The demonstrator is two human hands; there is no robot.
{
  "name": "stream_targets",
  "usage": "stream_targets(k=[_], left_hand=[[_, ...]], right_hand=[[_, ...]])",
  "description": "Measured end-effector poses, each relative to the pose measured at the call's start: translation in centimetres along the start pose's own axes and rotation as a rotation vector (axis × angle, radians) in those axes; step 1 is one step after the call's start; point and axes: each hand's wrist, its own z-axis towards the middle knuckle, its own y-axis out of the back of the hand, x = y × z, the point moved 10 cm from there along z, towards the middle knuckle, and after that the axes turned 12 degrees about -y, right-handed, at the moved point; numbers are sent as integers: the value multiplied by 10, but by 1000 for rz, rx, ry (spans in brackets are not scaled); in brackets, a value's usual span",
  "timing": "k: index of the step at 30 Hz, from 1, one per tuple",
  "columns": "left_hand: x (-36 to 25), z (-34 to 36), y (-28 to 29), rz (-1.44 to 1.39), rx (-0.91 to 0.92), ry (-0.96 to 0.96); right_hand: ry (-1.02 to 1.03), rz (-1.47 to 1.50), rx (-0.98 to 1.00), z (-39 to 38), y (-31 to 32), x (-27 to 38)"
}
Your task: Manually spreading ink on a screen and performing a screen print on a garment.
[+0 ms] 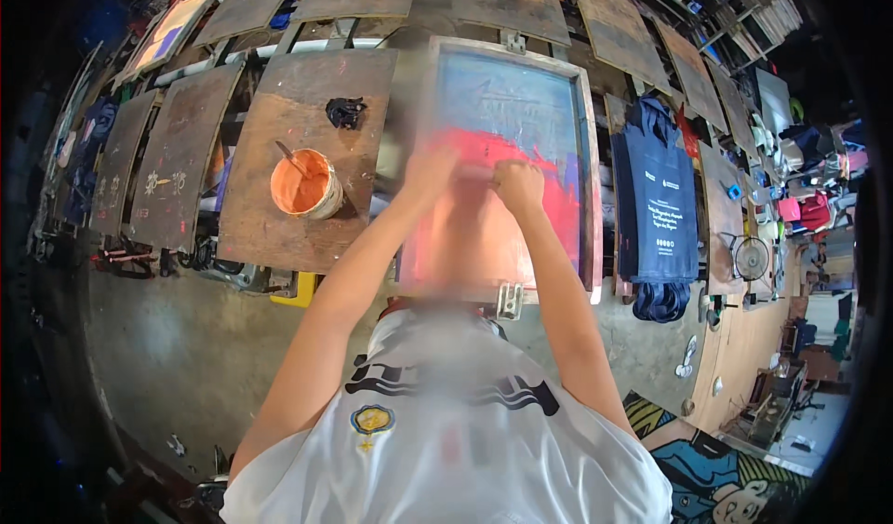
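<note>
Currently L hand [433, 168] & R hand [519, 187] grip blurred bar [477, 172] over framed screen [589, 152] w/ pink ink [558, 215].

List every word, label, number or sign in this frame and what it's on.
Navy tote bag: white printed lines and small icons, left unquoted; the finest are too small to read.
White shirt: yellow-and-blue badge, no readable lettering.
Worn board at left: pale marks, illegible.

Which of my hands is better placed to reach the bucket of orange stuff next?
Probably your left hand: the bucket stands on the wooden board left of the framed screen, on that hand's side. Your right hand is farther away and would likely have to cross over.
</note>
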Motion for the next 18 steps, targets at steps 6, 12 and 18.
stream_targets(k=[6, 12, 18], left_hand=[[-34, -46, -10, 57, 135, 50], [-109, -140, 21, 47, 316, 205], [-106, -120, 28, -46, 436, 163]], right_hand=[[-42, 88, -133, -59, 7, -1], [55, 144, -83, -163, 31, 23], [-33, 88, 226, -140, 29, 18]])
